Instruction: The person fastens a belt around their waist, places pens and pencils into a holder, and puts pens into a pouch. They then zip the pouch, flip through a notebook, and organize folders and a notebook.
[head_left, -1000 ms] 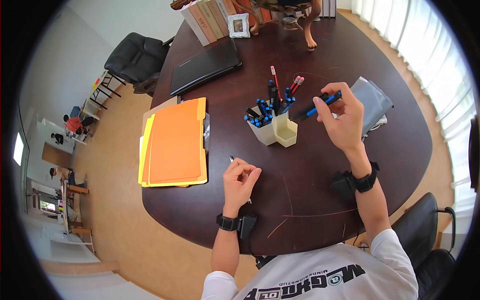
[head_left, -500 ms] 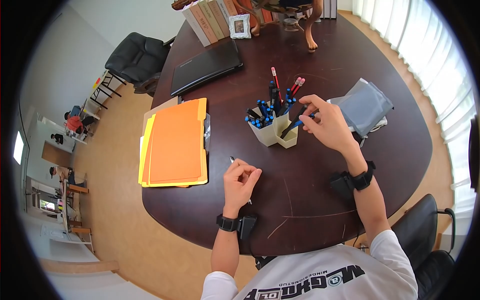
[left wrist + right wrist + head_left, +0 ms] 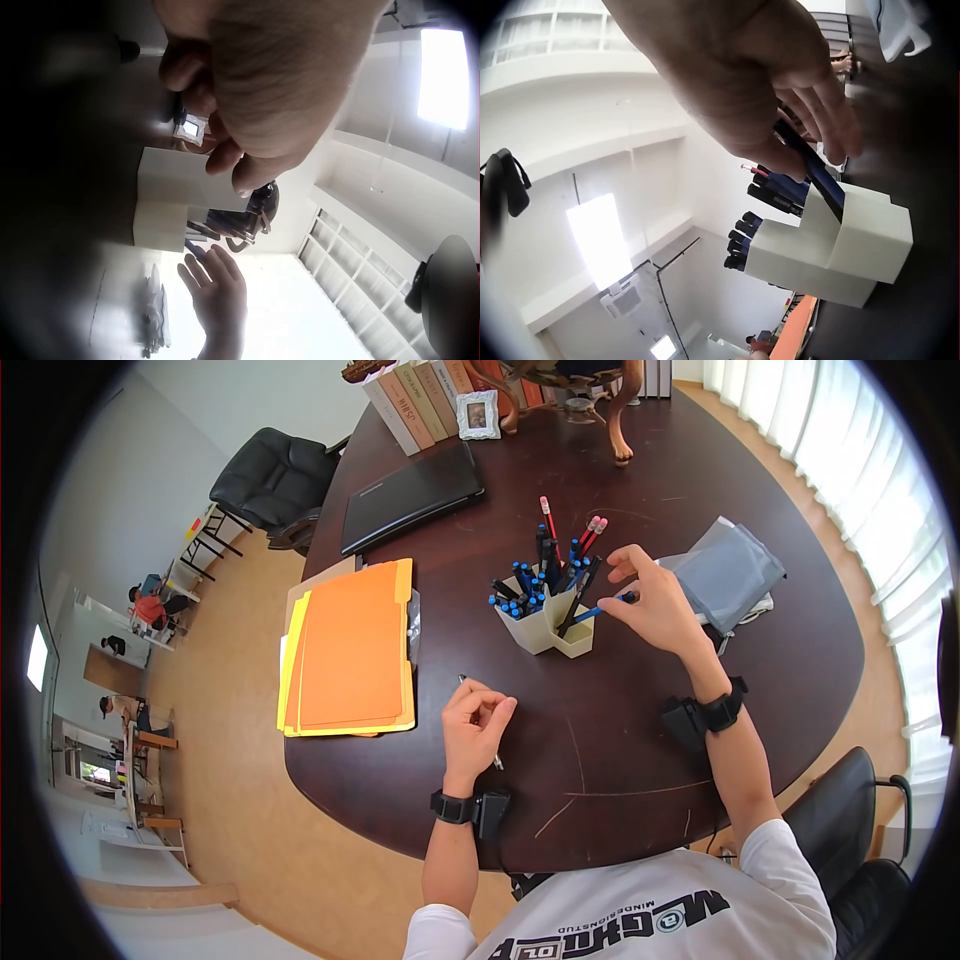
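In the head view my right hand (image 3: pixel 655 600) is just right of a cream pen holder (image 3: pixel 527 631). Its thumb lies against a blue pen (image 3: pixel 590 614), pinched with the fingers behind, whose lower end is inside the front compartment. The index finger is raised off it. A black pen (image 3: pixel 580 596) leans in that compartment, free of the fingers. Blue-capped pens (image 3: pixel 515 592) and red pencils (image 3: pixel 547 515) crowd the rear compartments. My left hand (image 3: pixel 474 730) rests on the table with loosely curled fingers, over a slim pen (image 3: pixel 498 762) partly hidden beneath it.
Orange and yellow folders (image 3: pixel 350 645) lie at the left, with a black laptop (image 3: pixel 415 495) behind them. Grey pouches (image 3: pixel 735 575) lie right of my right hand. Books (image 3: pixel 410 405), a picture frame (image 3: pixel 478 415) and a carved wooden leg (image 3: pixel 622 435) stand at the back.
My right hand has come left and down to the holder with two pens. The black one has left its fingers and leans in the front compartment. My left hand has hardly moved.
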`<act>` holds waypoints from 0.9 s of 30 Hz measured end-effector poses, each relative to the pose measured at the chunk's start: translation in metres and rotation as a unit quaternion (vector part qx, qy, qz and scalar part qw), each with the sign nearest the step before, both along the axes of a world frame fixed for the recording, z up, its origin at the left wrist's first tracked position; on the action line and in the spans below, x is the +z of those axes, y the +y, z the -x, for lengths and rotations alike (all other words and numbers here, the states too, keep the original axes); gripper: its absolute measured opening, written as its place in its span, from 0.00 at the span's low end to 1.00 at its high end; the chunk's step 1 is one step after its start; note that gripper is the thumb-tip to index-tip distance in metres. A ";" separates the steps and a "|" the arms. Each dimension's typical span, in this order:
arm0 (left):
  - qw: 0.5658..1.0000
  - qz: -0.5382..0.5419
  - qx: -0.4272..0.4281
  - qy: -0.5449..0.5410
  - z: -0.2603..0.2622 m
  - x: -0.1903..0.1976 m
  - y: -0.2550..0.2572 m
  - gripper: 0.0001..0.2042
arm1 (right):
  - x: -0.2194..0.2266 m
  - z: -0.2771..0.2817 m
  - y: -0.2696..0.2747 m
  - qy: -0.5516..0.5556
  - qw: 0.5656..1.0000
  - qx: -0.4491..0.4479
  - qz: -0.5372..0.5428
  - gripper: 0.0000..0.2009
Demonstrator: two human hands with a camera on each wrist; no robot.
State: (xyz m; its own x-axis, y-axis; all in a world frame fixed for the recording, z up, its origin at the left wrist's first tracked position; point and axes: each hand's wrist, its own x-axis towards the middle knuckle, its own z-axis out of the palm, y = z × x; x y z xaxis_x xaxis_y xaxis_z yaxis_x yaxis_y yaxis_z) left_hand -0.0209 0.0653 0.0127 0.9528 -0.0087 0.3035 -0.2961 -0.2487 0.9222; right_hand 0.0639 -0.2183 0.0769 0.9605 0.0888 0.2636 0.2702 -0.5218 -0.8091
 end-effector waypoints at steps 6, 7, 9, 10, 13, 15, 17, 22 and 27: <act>1.000 -0.005 0.001 -0.002 0.000 0.000 0.000 0.05 | -0.012 -0.010 0.003 0.044 0.995 -0.006 -0.094 0.27; 1.000 -0.007 0.001 -0.003 0.000 0.000 0.000 0.05 | -0.013 -0.010 0.005 0.035 0.995 0.001 -0.093 0.29; 1.000 -0.019 -0.008 0.002 0.000 0.002 0.001 0.04 | -0.014 -0.009 0.005 0.019 0.997 0.015 -0.080 0.32; 1.000 -0.025 -0.012 0.004 0.000 0.002 0.001 0.04 | -0.012 -0.009 0.003 0.012 0.997 0.023 -0.066 0.33; 1.000 -0.027 -0.009 0.004 0.001 0.002 0.000 0.04 | -0.012 -0.007 -0.006 0.052 0.995 0.053 -0.073 0.35; 1.000 -0.029 -0.009 0.003 0.001 0.002 0.001 0.04 | -0.009 -0.006 -0.015 0.112 0.988 0.066 -0.086 0.34; 1.000 -0.029 -0.009 0.003 0.000 0.002 0.001 0.04 | -0.004 -0.007 -0.024 0.187 0.976 0.069 -0.093 0.33; 0.999 -0.031 -0.009 -0.001 -0.001 -0.002 0.001 0.04 | -0.019 -0.014 -0.020 0.300 0.935 0.159 -0.101 0.28; 0.999 -0.036 -0.003 -0.002 0.001 0.000 0.002 0.04 | -0.049 -0.014 0.002 0.283 0.934 0.172 -0.132 0.29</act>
